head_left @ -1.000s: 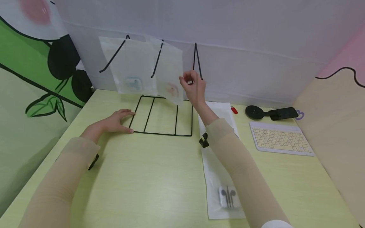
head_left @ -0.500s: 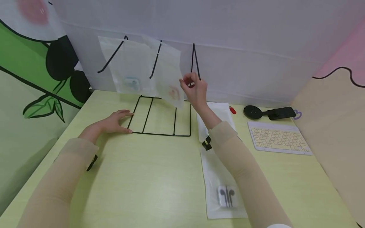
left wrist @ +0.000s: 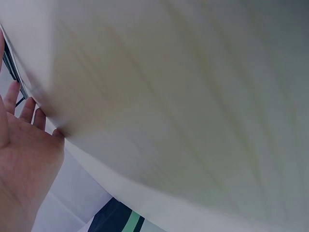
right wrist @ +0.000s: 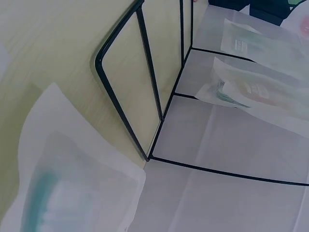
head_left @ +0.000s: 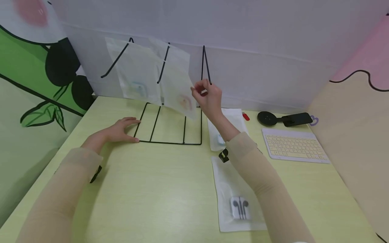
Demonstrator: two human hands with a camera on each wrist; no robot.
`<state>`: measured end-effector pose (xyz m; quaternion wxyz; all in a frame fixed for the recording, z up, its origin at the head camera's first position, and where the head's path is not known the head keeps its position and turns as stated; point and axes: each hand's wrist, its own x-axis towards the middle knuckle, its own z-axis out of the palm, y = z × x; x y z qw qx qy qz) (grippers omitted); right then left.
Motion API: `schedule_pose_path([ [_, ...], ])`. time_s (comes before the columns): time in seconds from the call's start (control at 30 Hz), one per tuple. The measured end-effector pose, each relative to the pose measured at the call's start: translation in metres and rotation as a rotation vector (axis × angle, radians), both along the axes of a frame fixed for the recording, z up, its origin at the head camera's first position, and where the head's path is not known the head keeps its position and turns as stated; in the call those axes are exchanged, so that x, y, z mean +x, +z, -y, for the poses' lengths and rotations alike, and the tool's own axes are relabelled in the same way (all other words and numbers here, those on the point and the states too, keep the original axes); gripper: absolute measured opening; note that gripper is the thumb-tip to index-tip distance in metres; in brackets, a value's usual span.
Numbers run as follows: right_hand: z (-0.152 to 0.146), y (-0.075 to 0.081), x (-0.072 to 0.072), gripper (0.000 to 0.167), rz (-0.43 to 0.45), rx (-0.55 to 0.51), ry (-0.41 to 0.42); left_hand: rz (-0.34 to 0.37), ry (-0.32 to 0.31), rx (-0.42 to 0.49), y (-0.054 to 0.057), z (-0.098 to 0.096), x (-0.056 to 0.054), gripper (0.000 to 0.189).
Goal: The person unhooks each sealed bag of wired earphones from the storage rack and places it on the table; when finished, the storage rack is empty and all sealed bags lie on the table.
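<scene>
A black wire rack [head_left: 183, 131] stands at the back of the table, its base lying flat and several prongs rising behind it. From the left prong hangs a translucent bag [head_left: 133, 72] with a bluish item inside. A second translucent bag [head_left: 179, 76], showing a reddish item, hangs from the middle prong and tilts forward. My right hand [head_left: 211, 99] pinches this second bag's right edge between thumb and forefinger, in front of the right prong [head_left: 203, 60]. My left hand [head_left: 117, 131], thumb and fingers spread, rests against the left side of the rack's base.
Right of the rack lies a white bag [head_left: 214, 135], partly under my right arm. A longer bag with white earphones [head_left: 240, 207] lies nearer. Beyond are a red USB stick [head_left: 245, 116], a black stand [head_left: 267, 118] and a white keyboard [head_left: 294, 145]. A cloth wall [head_left: 258, 74] rises behind.
My right hand has drawn the second bag's edge slightly down and forward, and the bag tilts more. My left hand keeps its place on the rack. The whole view has drifted slightly.
</scene>
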<state>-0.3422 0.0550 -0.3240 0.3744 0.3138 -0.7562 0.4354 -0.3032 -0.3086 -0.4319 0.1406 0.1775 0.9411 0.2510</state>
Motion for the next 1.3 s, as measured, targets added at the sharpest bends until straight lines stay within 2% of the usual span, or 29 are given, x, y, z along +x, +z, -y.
schedule_pose_path([
  [0.2, -0.002, 0.001, 0.006, 0.007, -0.026, -0.005, 0.010, 0.011, 0.004, 0.005, 0.003, -0.001, 0.004, 0.092],
  [0.43, -0.006, 0.001, 0.014, 0.008, -0.036, 0.001, 0.037, 0.005, 0.004, 0.007, 0.000, 0.001, 0.003, 0.092],
  [0.7, -0.007, 0.002, 0.027, 0.008, 0.012, -0.049, 0.106, 0.017, 0.016, 0.005, 0.003, -0.002, 0.003, 0.093],
  [1.0, -0.006, 0.011, 0.049, 0.009, 0.046, -0.043, 0.120, 0.016, 0.016, -0.002, 0.005, -0.003, 0.002, 0.093],
  [1.3, -0.014, 0.000, 0.049, 0.009, 0.043, -0.034, 0.177, 0.010, 0.008, -0.004, 0.003, -0.002, 0.002, 0.093],
])
